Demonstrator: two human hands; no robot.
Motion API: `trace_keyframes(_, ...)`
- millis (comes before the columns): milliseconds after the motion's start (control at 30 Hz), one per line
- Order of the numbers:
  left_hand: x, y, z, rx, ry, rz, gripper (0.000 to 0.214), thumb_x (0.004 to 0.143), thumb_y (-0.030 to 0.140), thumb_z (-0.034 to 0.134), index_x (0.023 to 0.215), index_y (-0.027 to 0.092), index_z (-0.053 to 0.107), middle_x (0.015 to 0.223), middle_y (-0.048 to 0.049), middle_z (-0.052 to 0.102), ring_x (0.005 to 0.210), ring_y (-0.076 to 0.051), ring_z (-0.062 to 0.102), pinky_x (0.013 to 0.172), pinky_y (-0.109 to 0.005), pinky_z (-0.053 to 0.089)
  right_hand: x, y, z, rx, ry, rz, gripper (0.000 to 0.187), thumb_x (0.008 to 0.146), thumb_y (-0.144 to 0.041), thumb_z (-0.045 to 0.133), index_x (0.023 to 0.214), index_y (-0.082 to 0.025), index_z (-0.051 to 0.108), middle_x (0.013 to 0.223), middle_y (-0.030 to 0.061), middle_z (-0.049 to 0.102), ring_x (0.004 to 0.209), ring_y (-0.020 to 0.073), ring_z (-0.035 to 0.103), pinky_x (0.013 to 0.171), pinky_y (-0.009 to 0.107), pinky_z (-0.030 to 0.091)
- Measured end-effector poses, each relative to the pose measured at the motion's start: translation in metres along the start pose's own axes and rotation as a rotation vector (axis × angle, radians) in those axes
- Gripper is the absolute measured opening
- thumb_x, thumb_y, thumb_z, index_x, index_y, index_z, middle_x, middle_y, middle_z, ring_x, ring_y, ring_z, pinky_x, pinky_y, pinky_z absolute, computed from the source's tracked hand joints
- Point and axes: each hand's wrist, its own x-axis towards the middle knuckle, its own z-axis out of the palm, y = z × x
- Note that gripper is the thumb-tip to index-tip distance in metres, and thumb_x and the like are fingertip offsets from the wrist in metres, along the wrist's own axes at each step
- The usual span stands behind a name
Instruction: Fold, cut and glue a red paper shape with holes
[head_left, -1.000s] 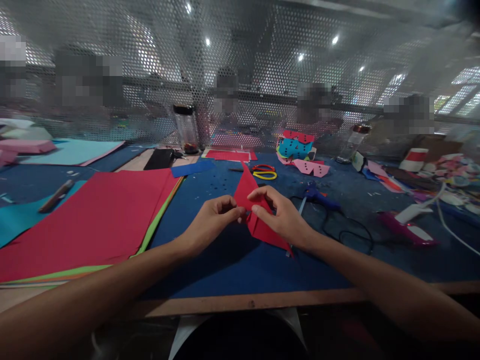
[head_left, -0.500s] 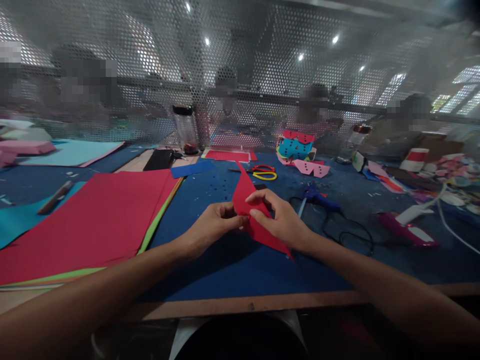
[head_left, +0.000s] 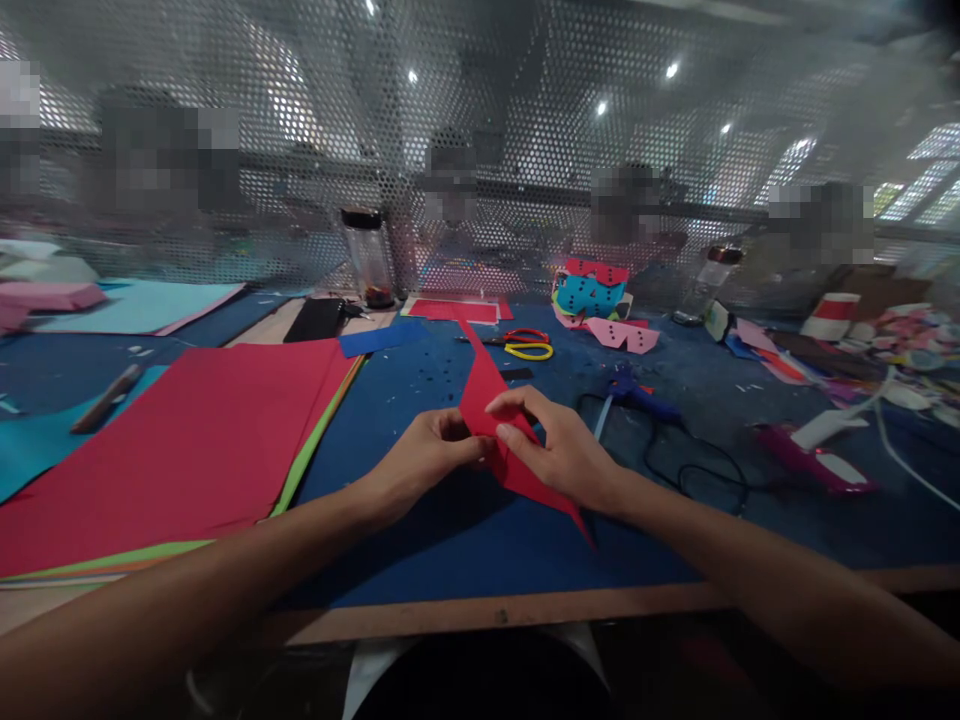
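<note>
A red piece of paper (head_left: 484,395), pointed at both ends, is held tilted above the blue table between my two hands. My left hand (head_left: 431,455) pinches its left edge between thumb and fingers. On its near right face, the thumb and fingers of my right hand (head_left: 559,448) are closed on the sheet. Just beyond the paper lie scissors (head_left: 529,351) with red and yellow handles. A blue glue gun (head_left: 637,395) with a dark cord rests to the right of my right hand.
Left of my arm lies a stack of red sheets (head_left: 202,440) over green ones. A dark phone (head_left: 315,320) and glass bottle (head_left: 369,262) stand behind. Further right are dotted paper cutouts (head_left: 592,292), a magenta device (head_left: 817,460) and paper scraps. People sit beyond the perforated screen (head_left: 510,150).
The red paper has turned a little, its upper tip shifting left and its lower tip reaching further down. Both hands keep their hold, almost in place.
</note>
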Motion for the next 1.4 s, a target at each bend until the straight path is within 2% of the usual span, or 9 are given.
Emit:
trace_keyframes(233, -0.001, 0.001, 0.0, 0.015, -0.003, 0.014, 0.017, 0.071, 0.02, 0.075, 0.088, 0.016, 0.074, 0.082, -0.0028, 0.075, 0.077, -0.017, 0.065, 0.078, -0.028, 0.05, 0.0, -0.001, -0.002, 0.005, -0.033, 0.024, 0.02, 0.098, -0.021, 0.049, 0.116, -0.024, 0.058, 0.111, 0.0038, 0.069, 0.101, 0.0174, 0.066, 0.09, 0.032, 0.049)
trace_keyframes(633, -0.002, 0.003, -0.002, 0.014, 0.023, -0.008, 0.019, 0.07, 0.028, 0.083, 0.083, 0.017, 0.075, 0.077, -0.001, 0.072, 0.069, -0.014, 0.06, 0.068, -0.026, 0.046, 0.001, 0.0, -0.003, 0.029, -0.033, 0.029, 0.022, 0.102, -0.025, 0.044, 0.117, -0.024, 0.06, 0.114, 0.0041, 0.07, 0.105, 0.0184, 0.066, 0.093, 0.034, 0.049)
trace_keyframes(733, -0.002, 0.001, -0.005, -0.031, 0.007, -0.018, 0.02, 0.071, 0.03, 0.083, 0.086, 0.018, 0.076, 0.08, -0.0021, 0.074, 0.071, -0.015, 0.063, 0.072, -0.028, 0.048, 0.002, 0.001, -0.006, 0.062, -0.006, 0.024, 0.025, 0.103, -0.026, 0.042, 0.119, -0.025, 0.061, 0.117, 0.0029, 0.069, 0.109, 0.0176, 0.065, 0.096, 0.033, 0.048)
trace_keyframes(867, -0.002, -0.001, -0.011, -0.077, -0.011, -0.052, 0.025, 0.071, 0.031, 0.085, 0.09, 0.018, 0.077, 0.088, -0.0046, 0.076, 0.077, -0.018, 0.067, 0.08, -0.031, 0.052, 0.004, 0.003, -0.009, 0.081, 0.034, 0.013, 0.029, 0.101, -0.018, 0.04, 0.119, -0.024, 0.062, 0.119, 0.0025, 0.069, 0.111, 0.0167, 0.063, 0.099, 0.033, 0.047)
trace_keyframes(1033, -0.002, -0.001, -0.014, -0.053, 0.007, -0.065, 0.028, 0.073, 0.034, 0.085, 0.094, 0.017, 0.078, 0.095, -0.0072, 0.075, 0.081, -0.018, 0.067, 0.081, -0.031, 0.052, 0.005, 0.007, -0.01, 0.063, 0.054, -0.021, 0.037, 0.092, -0.006, 0.04, 0.114, -0.022, 0.065, 0.114, 0.0034, 0.069, 0.107, 0.0164, 0.064, 0.097, 0.034, 0.049)
trace_keyframes(1133, -0.001, -0.001, -0.014, -0.094, -0.008, -0.071, 0.027, 0.074, 0.033, 0.084, 0.094, 0.017, 0.077, 0.096, -0.0072, 0.074, 0.084, -0.019, 0.066, 0.084, -0.033, 0.053, 0.006, 0.01, -0.011, 0.039, 0.057, -0.036, 0.035, 0.091, -0.007, 0.044, 0.111, -0.023, 0.067, 0.111, 0.0031, 0.07, 0.106, 0.0167, 0.065, 0.095, 0.033, 0.05)
trace_keyframes(1233, 0.0, 0.003, -0.014, -0.193, -0.01, -0.06, 0.022, 0.079, 0.036, 0.079, 0.087, 0.016, 0.075, 0.087, -0.0052, 0.07, 0.081, -0.017, 0.064, 0.083, -0.032, 0.054, 0.008, 0.013, -0.013, 0.046, 0.087, -0.042, 0.032, 0.093, -0.01, 0.048, 0.113, -0.024, 0.068, 0.113, 0.0027, 0.07, 0.107, 0.017, 0.064, 0.096, 0.034, 0.049)
trace_keyframes(1400, 0.002, 0.009, -0.017, -0.332, 0.077, -0.056, 0.034, 0.089, 0.046, 0.066, 0.094, 0.014, 0.073, 0.09, -0.0079, 0.069, 0.078, -0.016, 0.064, 0.074, -0.028, 0.054, 0.01, 0.011, -0.021, 0.005, 0.207, -0.067, 0.018, 0.096, -0.025, 0.057, 0.108, -0.026, 0.07, 0.107, 0.004, 0.067, 0.102, 0.0194, 0.063, 0.093, 0.037, 0.051)
